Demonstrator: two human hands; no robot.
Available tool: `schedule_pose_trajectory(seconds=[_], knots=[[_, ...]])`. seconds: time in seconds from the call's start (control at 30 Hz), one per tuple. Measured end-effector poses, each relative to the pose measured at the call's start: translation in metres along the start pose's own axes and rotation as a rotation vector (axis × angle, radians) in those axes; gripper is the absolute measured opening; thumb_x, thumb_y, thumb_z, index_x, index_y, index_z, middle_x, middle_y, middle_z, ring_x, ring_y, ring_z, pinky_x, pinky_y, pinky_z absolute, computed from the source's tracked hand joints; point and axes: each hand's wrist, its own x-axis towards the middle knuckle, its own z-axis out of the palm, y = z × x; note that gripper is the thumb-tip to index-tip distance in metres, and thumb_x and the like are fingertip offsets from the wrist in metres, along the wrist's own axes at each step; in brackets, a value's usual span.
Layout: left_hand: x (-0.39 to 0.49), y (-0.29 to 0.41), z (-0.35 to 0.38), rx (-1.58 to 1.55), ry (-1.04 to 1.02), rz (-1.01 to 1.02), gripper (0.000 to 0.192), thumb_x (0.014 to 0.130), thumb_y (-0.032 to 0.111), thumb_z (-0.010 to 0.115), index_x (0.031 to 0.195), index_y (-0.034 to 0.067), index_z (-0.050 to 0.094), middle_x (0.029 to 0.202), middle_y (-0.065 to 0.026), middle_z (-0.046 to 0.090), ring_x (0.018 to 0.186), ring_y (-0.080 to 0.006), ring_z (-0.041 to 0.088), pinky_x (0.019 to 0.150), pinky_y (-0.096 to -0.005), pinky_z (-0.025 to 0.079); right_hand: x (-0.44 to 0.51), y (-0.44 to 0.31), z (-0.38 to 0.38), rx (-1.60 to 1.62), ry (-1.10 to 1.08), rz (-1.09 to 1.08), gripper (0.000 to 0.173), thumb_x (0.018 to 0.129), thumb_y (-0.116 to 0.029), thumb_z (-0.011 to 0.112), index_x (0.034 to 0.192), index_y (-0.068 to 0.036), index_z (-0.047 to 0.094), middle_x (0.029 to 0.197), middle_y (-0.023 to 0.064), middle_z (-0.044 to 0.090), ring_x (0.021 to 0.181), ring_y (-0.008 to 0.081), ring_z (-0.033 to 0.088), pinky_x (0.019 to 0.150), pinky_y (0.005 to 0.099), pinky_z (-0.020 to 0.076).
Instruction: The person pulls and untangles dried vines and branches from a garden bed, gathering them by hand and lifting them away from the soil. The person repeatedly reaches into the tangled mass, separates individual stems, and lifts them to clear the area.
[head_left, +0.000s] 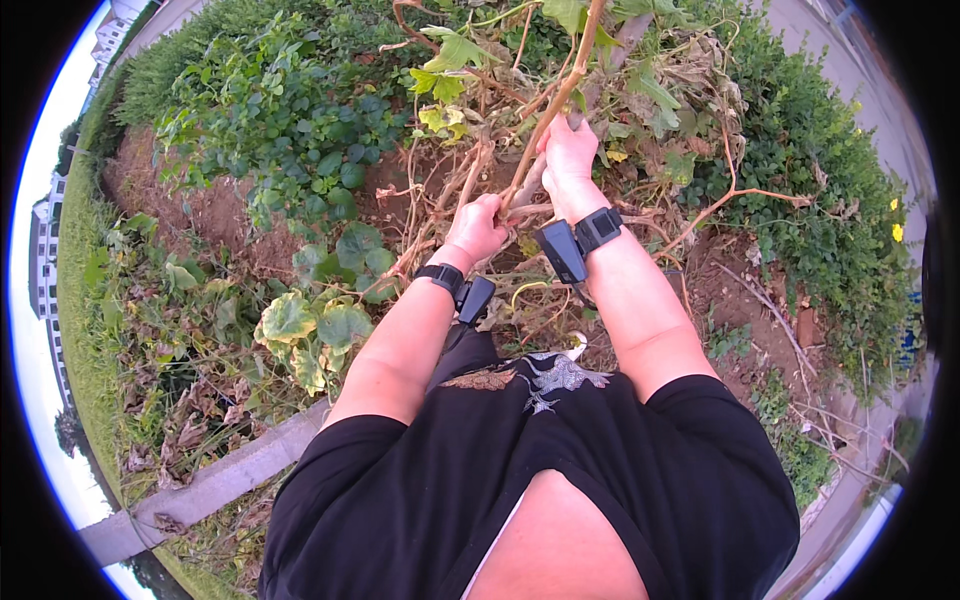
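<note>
My left hand (478, 231) is closed around the lower part of a long brown plant stem (541, 124), which slants up to the right and out of the top of the view. Higher up, my right hand (571, 150) grips a thicker greyish stem or stake (531, 184) just behind it; part of that grip is hidden by the fingers. Withered leaves (694, 82) and a few green lobed leaves (459, 51) hang about the stems. Dry, tangled vines (450, 187) spread beneath both hands.
A leafy green bush (277, 112) grows ahead to the left, and a dense hedge (810, 187) stands on the right. Broad yellowing leaves (289, 319) lie near my left forearm. A concrete post (225, 476) crosses at lower left. Bare soil (750, 315) shows at right.
</note>
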Motion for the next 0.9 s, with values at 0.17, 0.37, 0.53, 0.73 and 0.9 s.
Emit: schedule_pose_trajectory(seconds=[0.17, 0.37, 0.53, 0.73, 0.9], knots=[[-0.013, -0.014, -0.008, 0.053, -0.124, -0.274, 0.015, 0.073, 0.006, 0.067, 0.083, 0.003, 0.057, 0.074, -0.0131, 0.061, 0.068, -0.0250, 0.062, 0.064, -0.0346, 0.049, 0.030, -0.019, -0.014, 0.229, -0.287, -0.122, 0.013, 0.090, -0.018, 0.057, 0.085, -0.007, 0.054, 0.055, 0.0017, 0.046, 0.043, 0.0146, 0.042, 0.046, 0.0312, 0.0381], [0.036, -0.018, -0.018, -0.693, -0.147, -0.342, 0.031, 0.075, -0.002, 0.052, 0.106, 0.002, 0.055, 0.095, -0.0080, 0.063, 0.089, -0.0178, 0.059, 0.074, -0.0327, 0.050, 0.040, -0.042, -0.017, 0.194, -0.693, 0.026, 0.011, 0.088, -0.017, 0.055, 0.090, -0.006, 0.054, 0.065, 0.0029, 0.047, 0.055, 0.0145, 0.044, 0.050, 0.0263, 0.0373], [0.054, -0.006, -0.012, -1.023, -0.394, -0.495, 0.023, 0.091, 0.021, 0.054, 0.105, 0.003, 0.056, 0.088, -0.0060, 0.061, 0.075, -0.0117, 0.056, 0.068, -0.0255, 0.048, 0.049, -0.029, -0.004, 0.171, -0.798, -0.106, 0.023, 0.087, -0.019, 0.058, 0.104, -0.005, 0.055, 0.075, 0.0062, 0.056, 0.069, 0.0166, 0.052, 0.062, 0.0276, 0.0418], [0.049, -0.006, -0.004, -1.203, -0.177, -0.639, 0.019, 0.090, 0.020, 0.056, 0.098, 0.002, 0.059, 0.078, -0.0038, 0.061, 0.071, -0.0116, 0.057, 0.066, -0.0245, 0.047, 0.047, -0.034, -0.040, -1.322, -0.636, -0.493, 0.037, 0.088, -0.037, 0.053, 0.104, -0.004, 0.061, 0.097, 0.0123, 0.063, 0.096, 0.0241, 0.058, 0.088, 0.0376, 0.0402], [0.056, -0.007, 0.001, -1.178, -0.125, -0.688, 0.020, 0.090, 0.020, 0.057, 0.099, 0.002, 0.060, 0.080, -0.0040, 0.062, 0.072, -0.0123, 0.059, 0.066, -0.0251, 0.049, 0.011, 0.005, -0.057, -1.222, -0.113, -0.799, 0.040, 0.078, -0.028, 0.066, 0.108, -0.003, 0.058, 0.104, 0.0166, 0.060, 0.104, 0.0315, 0.055, 0.092, 0.0405, 0.0410]])
